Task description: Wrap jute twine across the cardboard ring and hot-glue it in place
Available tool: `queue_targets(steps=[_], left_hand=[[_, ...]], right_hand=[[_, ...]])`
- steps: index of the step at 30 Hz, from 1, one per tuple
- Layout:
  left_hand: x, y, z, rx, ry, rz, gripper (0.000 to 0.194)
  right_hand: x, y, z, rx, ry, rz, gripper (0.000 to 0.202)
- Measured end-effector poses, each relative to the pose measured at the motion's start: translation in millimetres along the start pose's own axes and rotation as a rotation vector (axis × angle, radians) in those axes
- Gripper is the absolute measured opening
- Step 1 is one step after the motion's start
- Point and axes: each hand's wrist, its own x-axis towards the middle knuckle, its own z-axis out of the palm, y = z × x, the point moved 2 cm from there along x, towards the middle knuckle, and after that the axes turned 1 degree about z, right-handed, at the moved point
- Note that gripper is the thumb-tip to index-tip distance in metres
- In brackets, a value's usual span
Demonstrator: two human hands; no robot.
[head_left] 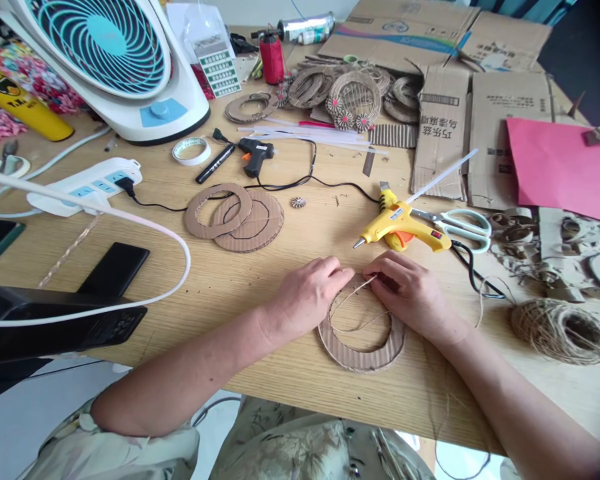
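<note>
A corrugated cardboard ring (363,359) lies flat near the table's front edge, with thin twine along its outer rim. At its upper left my left hand (307,290) has its fingers closed on the ring's edge. My right hand (407,293) pinches a strand of twine (353,291) at the ring's upper right. A loop of that twine crosses the ring's open centre. The ball of twine (560,330) sits to the right, and a loose length hangs over the front edge. Just beyond my hands lies a yellow glue gun (405,225), its nozzle pointing left.
Scissors (467,227) lie behind the glue gun. Another ring (195,217) overlaps a cardboard disc (253,237) at left. Farther back are a black glue gun (255,155), tape (191,151), a fan (105,60), a power strip (87,187) and cardboard sheets (510,133). A white cable (185,247) arches at left.
</note>
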Motion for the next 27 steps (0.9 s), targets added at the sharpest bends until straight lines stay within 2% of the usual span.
queue_targets(steps=[11, 17, 24, 27], left_hand=[[2.4, 5.0, 2.7, 0.046, -0.038, 0.000, 0.025], [1.6, -3.2, 0.8, -0.130, 0.000, -0.066, 0.035], [0.8, -1.6, -1.0, -0.151, -0.011, -0.045, 0.023], [0.9, -0.5, -1.5, -0.142, -0.020, -0.043, 0.024]], right_hand=[[-1.7, 0.8, 1.5, -0.008, -0.007, -0.008, 0.014], [-2.3, 2.8, 2.8, 0.007, 0.002, -0.016, 0.013], [-3.1, 3.6, 3.5, 0.012, -0.008, -0.010, 0.013], [-3.1, 3.7, 3.8, 0.009, -0.002, -0.013, 0.012]])
